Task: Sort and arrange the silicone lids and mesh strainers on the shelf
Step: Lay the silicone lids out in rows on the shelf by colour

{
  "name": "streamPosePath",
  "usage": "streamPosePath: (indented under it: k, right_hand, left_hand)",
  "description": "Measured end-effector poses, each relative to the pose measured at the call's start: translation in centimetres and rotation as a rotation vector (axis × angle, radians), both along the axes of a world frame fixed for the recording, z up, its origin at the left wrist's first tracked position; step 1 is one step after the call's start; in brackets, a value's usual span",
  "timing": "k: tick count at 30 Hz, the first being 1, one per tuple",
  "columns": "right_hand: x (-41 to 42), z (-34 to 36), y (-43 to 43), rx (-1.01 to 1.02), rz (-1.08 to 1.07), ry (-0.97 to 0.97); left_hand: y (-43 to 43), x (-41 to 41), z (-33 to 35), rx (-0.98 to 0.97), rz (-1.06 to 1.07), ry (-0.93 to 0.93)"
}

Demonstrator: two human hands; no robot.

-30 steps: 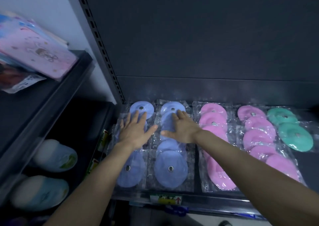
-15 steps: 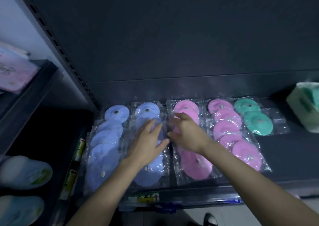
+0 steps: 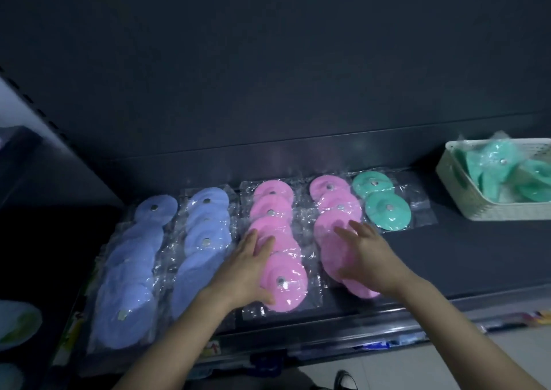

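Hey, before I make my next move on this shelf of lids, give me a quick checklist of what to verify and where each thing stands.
1. The left hand lies flat on the left pink row: ok.
2. The right hand lies flat on the right pink row: ok.
3. Each row holds one colour, the blue rows included: ok.
4. The green row is filled: not ok. It has only two lids, and loose green lids sit in the white basket.
5. Bare shelf lies in front of the green row: ok.
6. Mesh strainers are sorted: cannot tell, none in view.
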State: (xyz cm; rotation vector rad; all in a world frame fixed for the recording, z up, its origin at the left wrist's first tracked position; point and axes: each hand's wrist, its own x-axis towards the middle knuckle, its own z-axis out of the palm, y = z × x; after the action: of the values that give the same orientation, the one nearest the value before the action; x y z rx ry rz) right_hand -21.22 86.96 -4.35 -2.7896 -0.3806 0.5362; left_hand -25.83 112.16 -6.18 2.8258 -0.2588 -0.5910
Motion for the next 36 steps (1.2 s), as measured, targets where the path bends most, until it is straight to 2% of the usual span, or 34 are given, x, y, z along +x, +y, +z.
streamPosePath:
  k: [4, 11, 14, 18, 26, 32, 36]
  right_hand:
    - [-0.5, -0.3, -2.9, 0.013, -0.036, 0.084]
    - [-1.4, -1.3, -2.2, 0.060, -0.043, 0.096]
    - [-2.2, -1.3, -2.2, 0.080, -0.097, 0.047]
    - [-3.2, -0.9, -2.5, 0.027, -0.115, -0.089]
    - [-4.2, -1.8, -3.2, 0.044, 0.026, -0.148]
    - [-4.0, -1.8, -3.9, 0.069, 0.043, -0.162]
    - [-3.8, -1.9, -4.1, 0.077, 0.067, -0.122]
  left_hand:
    - [-0.7, 0.4, 0.8, 0.040, -0.005, 0.005]
    - [-5.2, 0.5, 1.4, -0.044, 0.039, 0.011]
    - [-6.9, 0.5, 1.3, -0.019, 0.003, -0.017]
    - [-8.3, 0.5, 0.8, 0.026, -0.062, -0.142]
    - [-10.3, 1.4, 0.1, 0.089, -0.061, -0.206]
    - [-10.4, 2.2, 0.1, -0.023, 0.004, -0.277]
    - [-10.0, 3.1, 0.4, -0.102, 0.046, -0.259]
